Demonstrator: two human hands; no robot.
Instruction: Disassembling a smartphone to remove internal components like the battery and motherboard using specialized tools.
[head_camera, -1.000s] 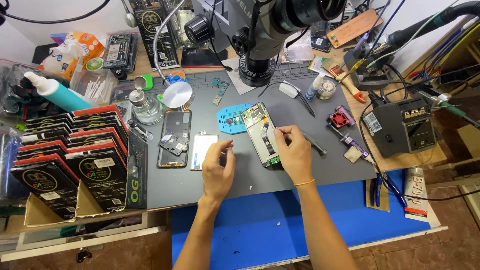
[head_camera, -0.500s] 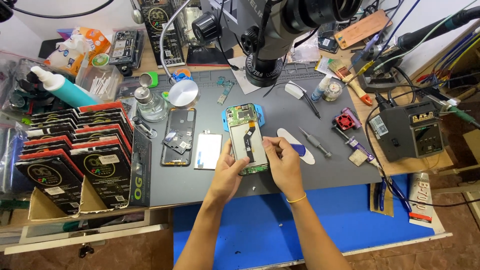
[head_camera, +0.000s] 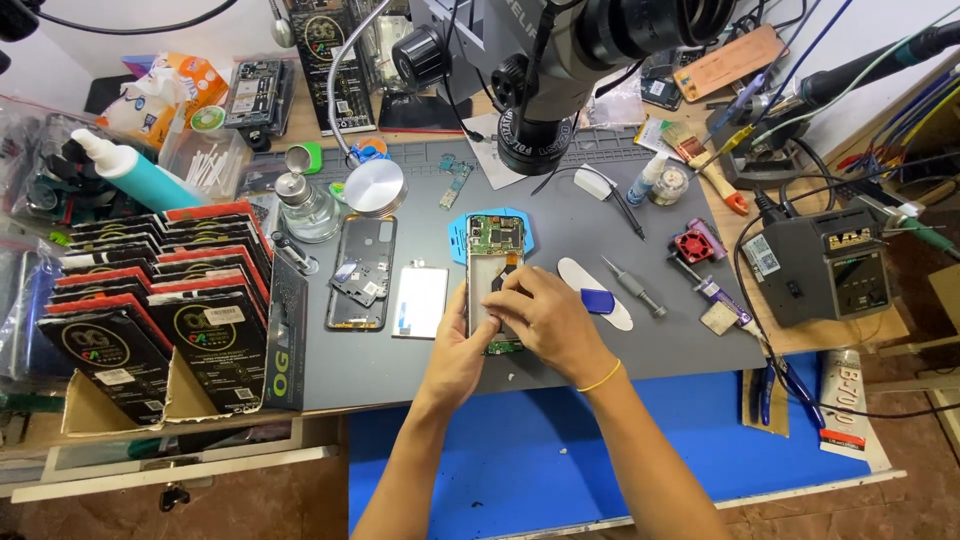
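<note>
- A grey work mat (head_camera: 560, 370) covers the cluttered bench, with a blue sheet (head_camera: 520, 460) along its near edge.
- An opened phone (head_camera: 494, 250) lies at the mat's middle, under the microscope (head_camera: 560, 60).
- The left hand (head_camera: 458, 355) clasps the phone's lower left edge.
- The right hand (head_camera: 545, 320) presses its fingers onto the phone's lower half.
- Beside it lie a battery (head_camera: 420, 302) and back cover (head_camera: 362, 272); a soldering station (head_camera: 830, 265) sits right, boxed stock (head_camera: 170, 310) left.

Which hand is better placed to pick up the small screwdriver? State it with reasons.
Right. The right hand lies over the opened phone, on the same side as the screwdriver; the left hand grips the phone's left edge, farther away.
</note>
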